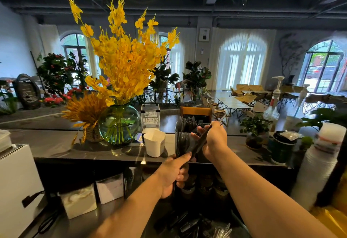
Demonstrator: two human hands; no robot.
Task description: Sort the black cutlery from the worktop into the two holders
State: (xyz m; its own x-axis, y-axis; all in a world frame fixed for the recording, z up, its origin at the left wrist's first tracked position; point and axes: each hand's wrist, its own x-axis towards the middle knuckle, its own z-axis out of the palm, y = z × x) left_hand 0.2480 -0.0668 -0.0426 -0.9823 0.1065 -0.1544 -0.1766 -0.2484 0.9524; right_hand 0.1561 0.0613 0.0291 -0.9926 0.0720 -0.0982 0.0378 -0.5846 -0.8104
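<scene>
- Nearest, on the lower table [105,211], a heap of loose black cutlery [185,224] lies unsorted, with some clear wrappers [223,230] at its right edge. Judging by that heap, a good share of the work is left.
- The left hand [173,175] is closed in a full grip round the lower end of a bundle of black cutlery [199,143], thumb laid along it, holding it up in front of the raised table [56,143].
- The right hand [216,140] has its fingers curled round the upper end of that bundle, right beside the holders. Whether it is drawing out one piece or several is hard to tell, as the dark pieces merge.
- On the raised table, the front holder [183,140] already carries forks standing tines up.
- The rear holder [187,123], just behind it, is also partly filled with upright black pieces.
- So sorting looks to be midway: both holders hold some pieces, one bundle is in hand and the heap waits below.
- Left of the holders stand a white paper cup [155,142] and a green glass vase [120,125] of yellow flowers.
</scene>
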